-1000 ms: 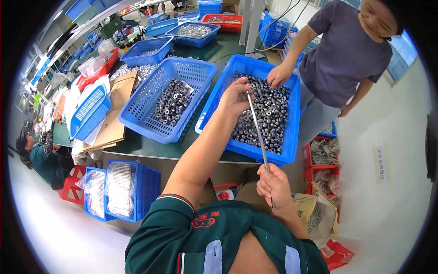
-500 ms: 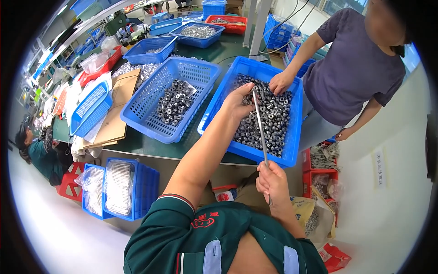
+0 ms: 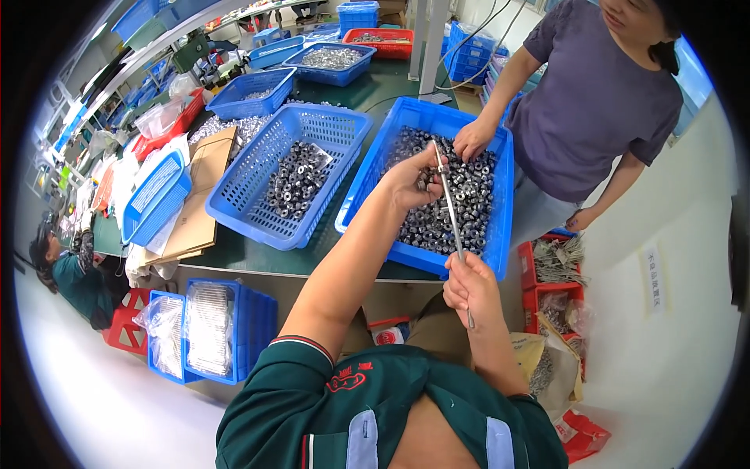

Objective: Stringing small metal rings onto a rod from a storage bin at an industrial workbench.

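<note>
The left hand [image 3: 410, 178] has risen from the bin [image 3: 500, 234], fingers pinching nuts onto the rod [image 3: 449, 207] the right hand [image 3: 469, 285] grips; keep it steady.

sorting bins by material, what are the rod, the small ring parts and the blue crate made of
Rod: looks like bare metal, thin, straight and silvery with a bright sheen, pinched by the right hand. Ring parts: probably metal too, grey and glinting, piled where the left hand reaches. Blue crate: apparently moulded plastic, uniform saturated blue, smooth solid walls.

Workshop: blue crates [image 3: 500, 234] of metal parts [image 3: 461, 203]
</note>
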`<state>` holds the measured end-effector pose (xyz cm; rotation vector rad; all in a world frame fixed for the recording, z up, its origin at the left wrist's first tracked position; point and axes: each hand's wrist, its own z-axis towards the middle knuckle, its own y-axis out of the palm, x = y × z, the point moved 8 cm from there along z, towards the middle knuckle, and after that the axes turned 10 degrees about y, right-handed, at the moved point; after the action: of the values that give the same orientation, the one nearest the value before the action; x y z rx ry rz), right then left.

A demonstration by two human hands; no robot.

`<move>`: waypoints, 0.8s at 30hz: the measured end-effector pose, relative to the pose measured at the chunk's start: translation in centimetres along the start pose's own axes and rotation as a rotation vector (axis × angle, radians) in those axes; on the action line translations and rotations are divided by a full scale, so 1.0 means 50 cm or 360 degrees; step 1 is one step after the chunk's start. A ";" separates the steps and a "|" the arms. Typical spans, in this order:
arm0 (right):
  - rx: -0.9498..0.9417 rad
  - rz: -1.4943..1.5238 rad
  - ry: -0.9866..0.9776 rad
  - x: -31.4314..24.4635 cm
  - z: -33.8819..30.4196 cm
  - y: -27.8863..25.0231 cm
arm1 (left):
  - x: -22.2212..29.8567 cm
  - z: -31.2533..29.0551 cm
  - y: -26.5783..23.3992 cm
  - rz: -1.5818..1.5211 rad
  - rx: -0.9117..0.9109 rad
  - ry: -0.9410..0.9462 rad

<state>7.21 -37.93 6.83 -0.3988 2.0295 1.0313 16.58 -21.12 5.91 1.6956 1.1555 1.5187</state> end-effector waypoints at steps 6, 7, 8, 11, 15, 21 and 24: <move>0.0013 -0.0043 0.0012 0.002 -0.036 -0.002 | 0.027 0.008 -0.049 -0.0095 0.0297 0.0145; 0.0013 -0.0044 0.0013 0.006 -0.042 -0.006 | 0.029 0.009 -0.050 -0.0108 0.0273 0.0174; 0.0015 -0.0039 0.0032 0.011 -0.047 -0.010 | 0.030 0.008 -0.044 -0.0114 0.0232 0.0187; 0.0018 -0.0034 0.0056 0.022 -0.056 -0.024 | 0.028 0.002 -0.032 -0.0159 0.0185 0.0209; -0.0018 0.0013 0.0083 0.030 -0.065 -0.031 | 0.036 -0.004 -0.026 -0.0014 0.0197 0.0288; -0.0089 0.0032 0.0182 0.038 -0.080 -0.028 | 0.046 -0.007 -0.008 0.0270 0.0081 0.0385; -0.0114 0.0114 0.0205 0.035 -0.088 -0.028 | 0.043 -0.010 -0.006 0.0277 0.0082 0.0365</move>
<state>4.65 -42.10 6.22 -0.4431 2.1387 1.1508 15.98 -19.13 6.75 1.7280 1.1954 1.8445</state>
